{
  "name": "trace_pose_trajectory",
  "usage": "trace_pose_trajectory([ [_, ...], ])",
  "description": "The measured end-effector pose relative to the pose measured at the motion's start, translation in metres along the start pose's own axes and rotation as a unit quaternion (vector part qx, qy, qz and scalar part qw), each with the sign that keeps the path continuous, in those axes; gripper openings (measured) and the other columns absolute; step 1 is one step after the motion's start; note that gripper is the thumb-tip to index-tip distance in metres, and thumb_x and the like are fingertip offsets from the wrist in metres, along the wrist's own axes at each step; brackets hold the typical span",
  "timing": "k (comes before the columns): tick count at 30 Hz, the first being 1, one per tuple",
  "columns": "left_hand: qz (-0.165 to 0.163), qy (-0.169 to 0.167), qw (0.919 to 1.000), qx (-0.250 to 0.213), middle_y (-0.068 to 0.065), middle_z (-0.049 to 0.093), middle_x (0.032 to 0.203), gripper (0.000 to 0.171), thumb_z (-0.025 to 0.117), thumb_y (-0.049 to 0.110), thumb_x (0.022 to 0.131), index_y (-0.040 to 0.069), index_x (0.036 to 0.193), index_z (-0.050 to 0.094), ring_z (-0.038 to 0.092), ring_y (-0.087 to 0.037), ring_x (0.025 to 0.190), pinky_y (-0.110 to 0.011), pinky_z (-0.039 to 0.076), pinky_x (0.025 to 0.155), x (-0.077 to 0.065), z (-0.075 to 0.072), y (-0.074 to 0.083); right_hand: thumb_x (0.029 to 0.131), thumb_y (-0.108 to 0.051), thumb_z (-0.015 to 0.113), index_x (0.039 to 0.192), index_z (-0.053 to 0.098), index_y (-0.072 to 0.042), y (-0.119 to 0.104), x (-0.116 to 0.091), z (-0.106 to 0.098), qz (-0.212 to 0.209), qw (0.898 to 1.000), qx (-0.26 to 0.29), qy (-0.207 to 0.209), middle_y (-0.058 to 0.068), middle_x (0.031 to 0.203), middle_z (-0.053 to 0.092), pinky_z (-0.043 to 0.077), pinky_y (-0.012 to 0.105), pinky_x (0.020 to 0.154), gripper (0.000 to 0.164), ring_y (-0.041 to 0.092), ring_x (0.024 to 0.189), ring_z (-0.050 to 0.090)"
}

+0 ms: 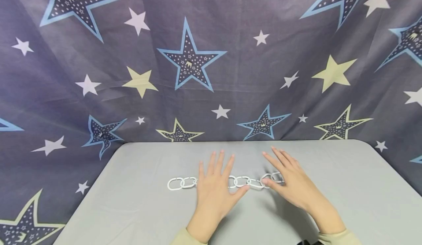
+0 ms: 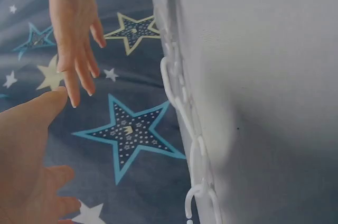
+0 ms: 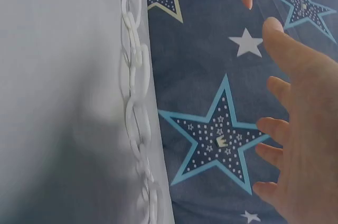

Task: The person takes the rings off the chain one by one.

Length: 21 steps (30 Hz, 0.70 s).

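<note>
A chain of white plastic links (image 1: pixel 242 181) lies across the grey table from left to right. Above its left half hovers my left hand (image 1: pixel 214 192), fingers spread and straight, hiding some of the links. Over the right end of the chain is my right hand (image 1: pixel 293 182), its fingers extended and holding nothing. In the left wrist view the white chain (image 2: pixel 198 155) lies apart from the left hand (image 2: pixel 26 155). The right wrist view likewise has a gap between the chain (image 3: pixel 137 76) and the right hand (image 3: pixel 306 123).
The chain rests on a grey cloth-covered table (image 1: pixel 132 208) with rounded far corners. Behind it hangs a dark curtain (image 1: pixel 237 65) printed with stars, which also runs down past both sides of the table.
</note>
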State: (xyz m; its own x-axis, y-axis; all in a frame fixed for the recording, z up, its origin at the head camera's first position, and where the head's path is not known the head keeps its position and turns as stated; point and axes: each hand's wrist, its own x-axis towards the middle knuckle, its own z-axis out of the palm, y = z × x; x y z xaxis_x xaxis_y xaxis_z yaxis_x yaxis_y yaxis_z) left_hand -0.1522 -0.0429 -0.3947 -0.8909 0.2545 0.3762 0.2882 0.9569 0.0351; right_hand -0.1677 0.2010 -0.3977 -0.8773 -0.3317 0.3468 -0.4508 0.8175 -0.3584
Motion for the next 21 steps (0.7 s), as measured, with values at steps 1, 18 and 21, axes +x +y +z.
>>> trace_pose_trajectory([
  [1,0.004,0.003,1.0000,-0.001,-0.006,0.027,0.161,0.090,0.049,0.080,0.083,0.028,0.155,0.033,0.018,-0.028,0.149,-0.058,0.011,0.116,0.001,0.001,0.001,0.091,-0.054,0.064,0.154,0.035,-0.028,0.002,0.000,-0.001,0.002,1.000,0.001,0.000,0.009,0.162,0.025,0.017,0.067,0.110,0.074,0.042,0.146,0.020],
  [18,0.069,-0.004,0.9974,0.020,-0.004,0.027,0.161,0.086,0.048,0.078,0.085,0.026,0.153,0.039,0.014,-0.025,0.150,-0.056,0.014,0.116,0.022,0.014,0.017,0.080,-0.046,0.079,0.151,0.043,-0.024,0.027,-0.003,-0.007,-0.032,0.998,0.030,0.040,0.017,0.153,0.040,0.030,0.067,0.103,0.082,0.046,0.136,0.037],
  [21,0.079,-0.006,0.9965,0.027,-0.004,0.026,0.161,0.087,0.047,0.079,0.084,0.026,0.153,0.039,0.014,-0.025,0.150,-0.057,0.014,0.116,0.027,0.018,0.018,0.077,-0.042,0.083,0.149,0.045,-0.021,0.031,-0.004,-0.008,-0.034,0.998,0.040,0.045,0.018,0.151,0.042,0.030,0.066,0.103,0.084,0.045,0.135,0.039],
])
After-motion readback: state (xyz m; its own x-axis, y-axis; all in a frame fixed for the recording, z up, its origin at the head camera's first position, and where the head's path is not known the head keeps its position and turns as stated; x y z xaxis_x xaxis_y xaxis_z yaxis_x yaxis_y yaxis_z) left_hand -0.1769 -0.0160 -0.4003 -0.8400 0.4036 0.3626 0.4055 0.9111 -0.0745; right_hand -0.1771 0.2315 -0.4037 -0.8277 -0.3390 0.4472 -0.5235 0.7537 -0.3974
